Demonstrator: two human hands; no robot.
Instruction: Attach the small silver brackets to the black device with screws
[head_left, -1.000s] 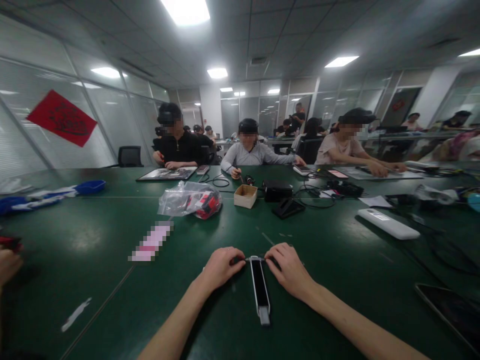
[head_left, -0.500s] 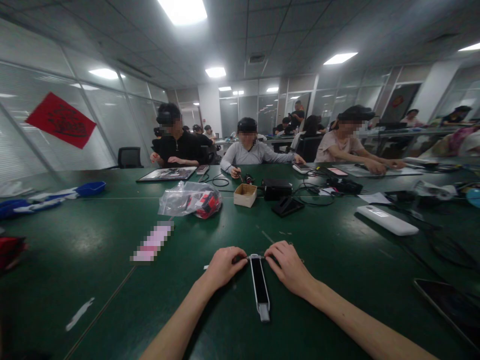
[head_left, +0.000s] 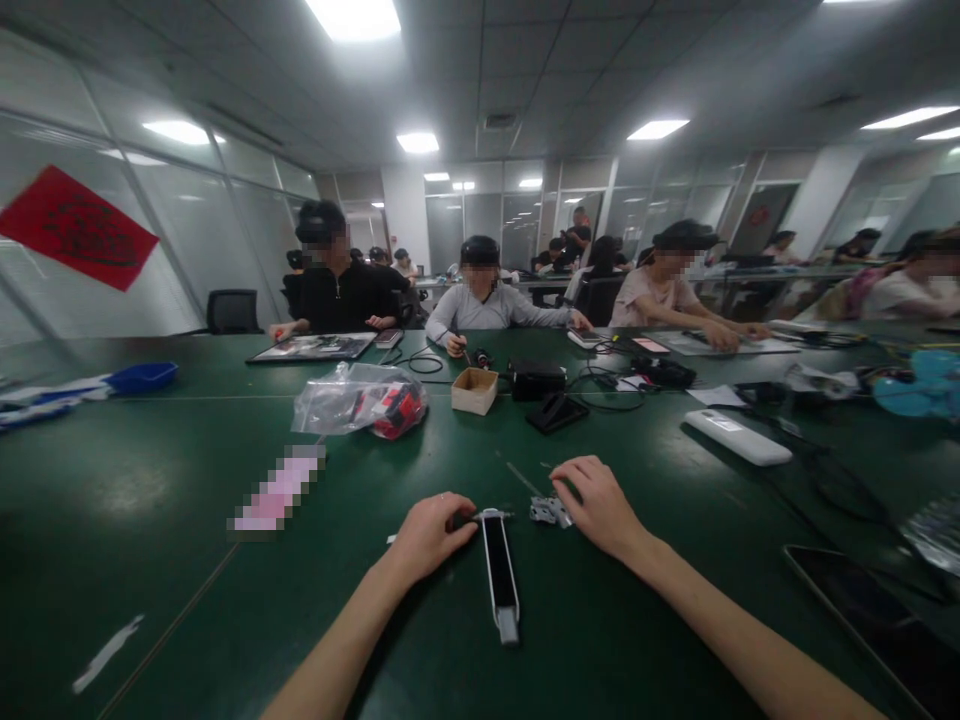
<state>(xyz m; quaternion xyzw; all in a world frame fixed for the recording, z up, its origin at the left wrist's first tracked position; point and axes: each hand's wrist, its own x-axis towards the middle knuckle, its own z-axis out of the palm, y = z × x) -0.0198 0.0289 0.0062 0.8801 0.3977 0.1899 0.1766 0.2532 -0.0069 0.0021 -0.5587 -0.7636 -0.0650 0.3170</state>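
Note:
A long, narrow piece with a white rim and black middle (head_left: 501,565) lies on the green table in front of me, a grey block at its near end. A thin crossbar sticks out at both sides of its far end. My left hand (head_left: 431,535) is closed, thumb and fingers pinching the crossbar's left end. To the right, several small grey parts (head_left: 551,510) lie in a loose cluster. My right hand (head_left: 600,505) is over the edge of that cluster, its fingers curved and somewhat apart, with nothing visible in them. Whether its fingertips touch the parts I cannot tell.
Ahead lie a clear bag with red and black contents (head_left: 394,405), a small open box (head_left: 474,390) and a black box (head_left: 537,380). A white device (head_left: 735,437), cables and a phone (head_left: 862,610) are on the right. People sit across the table (head_left: 172,480).
My right hand has let go of the crossbar's right end and moved right, to the small grey parts, which now show. My left hand keeps its pinch. The view has turned slightly right.

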